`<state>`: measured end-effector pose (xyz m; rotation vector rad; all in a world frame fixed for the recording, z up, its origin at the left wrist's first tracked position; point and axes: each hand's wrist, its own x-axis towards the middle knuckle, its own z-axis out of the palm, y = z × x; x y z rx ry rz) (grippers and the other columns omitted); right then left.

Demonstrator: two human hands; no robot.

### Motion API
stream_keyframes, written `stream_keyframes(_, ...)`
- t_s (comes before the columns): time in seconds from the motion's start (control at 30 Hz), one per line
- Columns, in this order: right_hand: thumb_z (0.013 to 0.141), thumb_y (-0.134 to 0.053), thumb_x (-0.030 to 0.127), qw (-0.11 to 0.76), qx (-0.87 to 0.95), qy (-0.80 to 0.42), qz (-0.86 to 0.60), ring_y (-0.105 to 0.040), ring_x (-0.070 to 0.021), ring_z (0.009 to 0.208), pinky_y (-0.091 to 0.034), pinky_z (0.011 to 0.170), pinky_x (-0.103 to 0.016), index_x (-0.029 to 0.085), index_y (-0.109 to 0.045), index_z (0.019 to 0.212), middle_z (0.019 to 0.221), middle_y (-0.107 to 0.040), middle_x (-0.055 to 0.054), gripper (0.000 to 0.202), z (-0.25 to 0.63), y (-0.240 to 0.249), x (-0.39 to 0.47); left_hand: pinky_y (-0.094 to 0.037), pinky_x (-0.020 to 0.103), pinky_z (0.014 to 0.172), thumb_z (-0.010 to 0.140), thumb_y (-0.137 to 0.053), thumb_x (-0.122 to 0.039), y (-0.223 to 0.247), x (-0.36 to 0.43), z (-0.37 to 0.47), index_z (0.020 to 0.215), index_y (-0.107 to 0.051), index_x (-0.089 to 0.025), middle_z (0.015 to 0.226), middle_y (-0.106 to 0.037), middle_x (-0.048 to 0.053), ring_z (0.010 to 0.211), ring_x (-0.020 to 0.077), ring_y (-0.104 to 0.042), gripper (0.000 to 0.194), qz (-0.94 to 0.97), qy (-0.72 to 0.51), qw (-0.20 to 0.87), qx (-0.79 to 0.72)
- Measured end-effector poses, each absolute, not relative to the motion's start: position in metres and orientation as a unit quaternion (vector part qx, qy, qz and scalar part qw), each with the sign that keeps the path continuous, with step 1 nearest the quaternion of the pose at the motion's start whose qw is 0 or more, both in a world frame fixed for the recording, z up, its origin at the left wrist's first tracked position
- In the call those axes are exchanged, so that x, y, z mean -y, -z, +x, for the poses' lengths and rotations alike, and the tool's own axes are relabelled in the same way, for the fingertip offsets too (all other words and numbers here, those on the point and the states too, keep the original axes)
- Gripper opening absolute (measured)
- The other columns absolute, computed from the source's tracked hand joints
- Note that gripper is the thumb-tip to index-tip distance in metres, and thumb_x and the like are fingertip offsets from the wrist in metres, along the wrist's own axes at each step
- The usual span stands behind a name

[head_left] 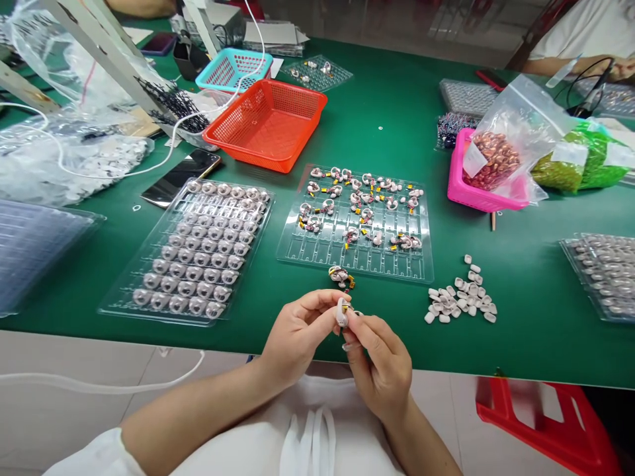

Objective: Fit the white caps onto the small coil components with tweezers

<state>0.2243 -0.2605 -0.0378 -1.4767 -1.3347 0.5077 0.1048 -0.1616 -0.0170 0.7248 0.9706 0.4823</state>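
My left hand (300, 334) pinches a small whitish curved part (342, 312) near the table's front edge. The fingers of my right hand (380, 360) close on the same part from the other side, where a bit of yellow shows. Just beyond my fingertips lies another whitish piece with yellow and red wiring (339, 275). Behind it, a clear tray (317, 250) holds many wired pieces in loose rows. To the left stands a clear tray (116, 301) filled with rows of greyish-white shells. Small whitish caps (461, 304) lie in a loose pile at the right.
An orange-red basket (278, 132) and a blue basket (233, 66) stand behind. A black phone (181, 177) lies left. At right are a pink basket (489, 198) with bagged copper-coloured parts, green bags (580, 158) and another filled tray (605, 271). A co-worker's hand (622, 68) shows far right.
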Motion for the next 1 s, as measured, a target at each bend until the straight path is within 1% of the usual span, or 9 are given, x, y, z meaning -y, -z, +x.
stream_keyframes(0.13, 0.095, -0.055, 0.004, 0.549, 0.537, -0.209, -0.606, -0.072, -0.0195, 0.094, -0.062, 0.080, -0.032, 0.025, -0.058, 0.139, 0.108, -0.074, -0.010, 0.049, 0.221, 0.038, 0.257, -0.053, 0.020, 0.073, 0.084, -0.078, -0.034, 0.019, 0.163, 0.104, 0.097, -0.077, -0.019, 0.086, -0.074, 0.002, 0.075, 0.0112, -0.063, 0.019, 0.332, -0.233, 0.797, -0.448)
stream_keyframes(0.27, 0.094, -0.055, 0.002, 0.542, 0.557, -0.228, -0.586, -0.070, -0.0199, 0.095, -0.061, 0.081, -0.033, 0.024, -0.055, 0.142, 0.108, -0.073, -0.011, 0.053, 0.223, 0.040, 0.255, -0.052, 0.019, 0.071, 0.082, -0.080, -0.034, 0.020, 0.162, 0.105, 0.095, -0.078, -0.019, 0.086, -0.074, 0.002, 0.073, 0.0100, -0.062, 0.019, 0.314, -0.234, 0.803, -0.448)
stream_keyframes(0.37, 0.094, -0.054, 0.001, 0.553, 0.548, -0.280, -0.562, -0.070, -0.0189, 0.097, -0.061, 0.083, -0.033, 0.026, -0.056, 0.141, 0.110, -0.072, -0.009, 0.054, 0.230, 0.038, 0.256, -0.049, 0.018, 0.064, 0.076, -0.085, -0.032, 0.015, 0.157, 0.108, 0.089, -0.078, -0.016, 0.079, -0.072, 0.002, 0.066, 0.0088, -0.058, 0.021, 0.259, -0.223, 0.825, -0.451)
stream_keyframes(0.43, 0.094, -0.056, 0.001, 0.561, 0.508, -0.327, -0.566, -0.070, -0.0169, 0.095, -0.061, 0.083, -0.029, 0.030, -0.059, 0.137, 0.109, -0.073, -0.006, 0.052, 0.234, 0.037, 0.260, -0.048, 0.018, 0.060, 0.073, -0.087, -0.030, 0.010, 0.154, 0.110, 0.086, -0.078, -0.014, 0.073, -0.070, 0.002, 0.061, 0.0084, -0.057, 0.022, 0.221, -0.209, 0.843, -0.444)
stream_keyframes(0.57, 0.091, -0.067, 0.010, 0.572, 0.376, -0.400, -0.610, -0.072, -0.0125, 0.084, -0.060, 0.071, -0.019, 0.035, -0.063, 0.128, 0.102, -0.075, 0.000, 0.045, 0.238, 0.038, 0.267, -0.048, 0.019, 0.059, 0.073, -0.086, -0.027, 0.007, 0.151, 0.111, 0.086, -0.078, -0.012, 0.074, -0.071, 0.005, 0.063, 0.0101, -0.059, 0.021, 0.191, -0.188, 0.865, -0.423)
stream_keyframes(0.67, 0.090, -0.072, 0.014, 0.584, 0.303, -0.429, -0.620, -0.071, -0.0102, 0.076, -0.056, 0.063, -0.014, 0.034, -0.069, 0.115, 0.093, -0.075, 0.003, 0.033, 0.237, 0.042, 0.269, -0.049, 0.020, 0.060, 0.075, -0.085, -0.027, 0.008, 0.151, 0.109, 0.087, -0.078, -0.012, 0.076, -0.072, 0.006, 0.065, 0.0111, -0.061, 0.021, 0.194, -0.178, 0.870, -0.417)
stream_keyframes(0.8, 0.090, -0.072, 0.014, 0.600, 0.283, -0.432, -0.611, -0.068, -0.0099, 0.076, -0.054, 0.063, -0.015, 0.031, -0.072, 0.105, 0.090, -0.072, 0.002, 0.022, 0.237, 0.042, 0.266, -0.049, 0.019, 0.060, 0.077, -0.084, -0.028, 0.007, 0.152, 0.109, 0.084, -0.078, -0.013, 0.074, -0.070, 0.005, 0.067, 0.0113, -0.060, 0.018, 0.215, -0.172, 0.869, -0.410)
stream_keyframes(0.9, 0.094, -0.065, 0.013, 0.623, 0.311, -0.428, -0.577, -0.066, -0.0121, 0.083, -0.054, 0.063, -0.018, 0.030, -0.074, 0.105, 0.095, -0.070, 0.000, 0.021, 0.238, 0.038, 0.264, -0.048, 0.020, 0.062, 0.079, -0.083, -0.029, 0.009, 0.154, 0.108, 0.086, -0.078, -0.014, 0.075, -0.070, 0.003, 0.066, 0.0104, -0.059, 0.017, 0.258, -0.181, 0.854, -0.414)
stream_keyframes(1.0, 0.096, -0.063, 0.013, 0.622, 0.304, -0.435, -0.576, -0.066, -0.0108, 0.079, -0.055, 0.063, -0.018, 0.031, -0.073, 0.109, 0.096, -0.071, 0.000, 0.024, 0.239, 0.034, 0.263, -0.048, 0.020, 0.065, 0.083, -0.080, -0.030, 0.012, 0.157, 0.107, 0.088, -0.078, -0.016, 0.078, -0.070, 0.002, 0.067, 0.0100, -0.058, 0.015, 0.303, -0.187, 0.843, -0.403)
